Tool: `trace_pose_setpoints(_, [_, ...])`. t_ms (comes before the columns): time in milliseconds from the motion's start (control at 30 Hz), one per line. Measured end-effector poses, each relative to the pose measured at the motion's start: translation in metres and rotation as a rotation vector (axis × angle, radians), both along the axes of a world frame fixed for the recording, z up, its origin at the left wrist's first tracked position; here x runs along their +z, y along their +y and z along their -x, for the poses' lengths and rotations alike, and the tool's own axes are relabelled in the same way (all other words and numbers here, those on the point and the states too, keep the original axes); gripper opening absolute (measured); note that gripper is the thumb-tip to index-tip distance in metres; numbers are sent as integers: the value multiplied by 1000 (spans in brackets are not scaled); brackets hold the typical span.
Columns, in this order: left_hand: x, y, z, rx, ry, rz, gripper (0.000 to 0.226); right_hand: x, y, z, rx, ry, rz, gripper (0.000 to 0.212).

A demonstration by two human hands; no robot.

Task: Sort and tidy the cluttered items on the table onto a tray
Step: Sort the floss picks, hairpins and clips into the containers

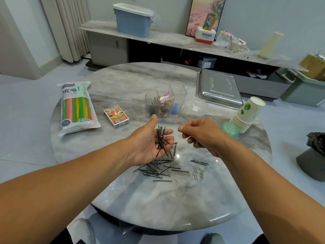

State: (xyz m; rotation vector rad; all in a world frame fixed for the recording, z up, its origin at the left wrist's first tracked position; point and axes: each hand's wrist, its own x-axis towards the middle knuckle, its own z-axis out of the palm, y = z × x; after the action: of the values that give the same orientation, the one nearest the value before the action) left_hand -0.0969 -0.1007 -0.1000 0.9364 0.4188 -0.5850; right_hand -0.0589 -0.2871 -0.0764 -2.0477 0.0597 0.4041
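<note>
My left hand point(149, 143) lies palm up over the round marble table point(140, 199), cradling a bunch of black bobby pins point(161, 140) on its relaxed fingers. To its right, my right hand point(200, 133) hovers with curled fingers and pinches a silver paper clip point(180, 136) at its fingertips. Below both hands a mixed pile of bobby pins and paper clips point(175, 169) is scattered on the table. A clear compartment organizer point(165, 101) stands behind the hands, holding pins and clips. The steel tray point(219, 88) sits at the far right of the table.
A bag of coloured straws point(76, 108) and a card box point(116, 116) lie at the left. A clear dome lid point(193, 107), a stack of paper cups point(248, 115) and a green round case point(230, 129) stand at the right. A low sideboard runs behind the table.
</note>
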Motion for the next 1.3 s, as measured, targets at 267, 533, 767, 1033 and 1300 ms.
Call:
trace_pose_setpoints(267, [2, 5, -9, 114, 29, 19, 14, -35, -4, 0, 135, -12, 486, 30])
trace_pose_setpoints(533, [3, 21, -11, 217, 130, 106, 26, -53, 26, 6, 113, -77, 681, 36])
trace_pose_setpoints(767, [3, 25, -9, 221, 109, 118, 45, -41, 22, -6, 240, -15, 742, 13])
trace_pose_setpoints(1033, [4, 24, -9, 189, 89, 97, 56, -37, 20, -7, 375, -58, 803, 17])
trace_pose_setpoints(1300, [3, 18, -5, 164, 80, 27, 58, -31, 20, -6, 532, -79, 997, 9])
